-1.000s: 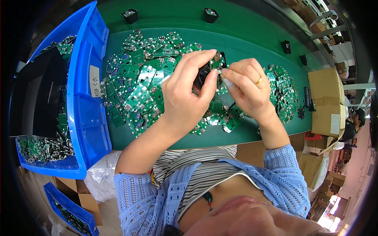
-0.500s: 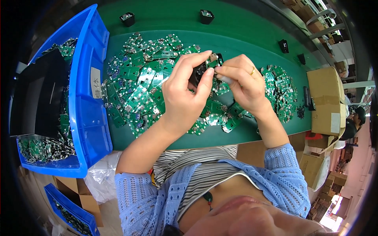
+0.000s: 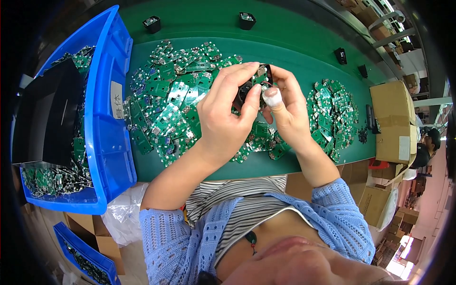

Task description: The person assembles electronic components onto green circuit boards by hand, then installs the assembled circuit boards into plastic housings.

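Observation:
Between my hands, over the green work surface, is a small black plastic housing [image 3: 244, 90] with a green circuit board [image 3: 261, 74] at its open side. My left hand [image 3: 223, 111] is closed round its left side, thumb in front and fingers over the far edge. From the right, my right hand [image 3: 290, 107] cups the housing, its fingers behind and its thumb, wrapped in white, pressed near the board. A thin dark red wire shows by that thumb. Loose green circuit boards [image 3: 178, 92] lie heaped to the left and beneath my hands.
Another board heap [image 3: 332, 114] lies at right, near a cardboard box [image 3: 392, 121]. On the far green strip stand black housings [image 3: 247, 20], some with boards inside. At left, a blue bin [image 3: 107, 142] holds boards and a black box [image 3: 47, 114]. Small black pieces [image 3: 363, 135] lie near the carton.
My right hand has turned from a pinch at the board's edge to a cupped hold, its fingers now behind the housing and its white-wrapped thumb in front. My left hand keeps its hold.

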The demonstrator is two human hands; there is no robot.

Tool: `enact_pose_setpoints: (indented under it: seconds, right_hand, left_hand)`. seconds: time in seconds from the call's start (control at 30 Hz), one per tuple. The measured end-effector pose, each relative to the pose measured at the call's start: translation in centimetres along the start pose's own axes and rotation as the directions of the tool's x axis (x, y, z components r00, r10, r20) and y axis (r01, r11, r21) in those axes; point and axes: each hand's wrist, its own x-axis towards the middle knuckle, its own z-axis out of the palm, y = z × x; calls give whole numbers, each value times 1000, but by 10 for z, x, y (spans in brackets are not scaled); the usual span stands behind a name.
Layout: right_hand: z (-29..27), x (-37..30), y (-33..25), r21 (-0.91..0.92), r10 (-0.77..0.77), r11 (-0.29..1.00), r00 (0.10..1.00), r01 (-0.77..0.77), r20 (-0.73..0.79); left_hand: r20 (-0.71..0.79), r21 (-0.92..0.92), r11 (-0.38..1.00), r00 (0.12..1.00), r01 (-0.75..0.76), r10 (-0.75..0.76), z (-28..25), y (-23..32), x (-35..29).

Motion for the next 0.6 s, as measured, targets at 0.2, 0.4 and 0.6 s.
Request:
enact_pose_setpoints:
  seconds: [0.2,0.4,0.6]
  right_hand:
    - [2,3,-1,93,103,991,993,-97,-66]
    - [3,5,0,182,76,981,996,-65,-52]
    - [9,8,15,157,-44,986,993,61,-109]
  left_hand:
    - [-2,19,999,999,-38,38,-1,0,0]
    - [-25,79,988,991,-131,133,2,-4,-1]
    - [-31,169,969,982,-179,187,2,-8,-1]
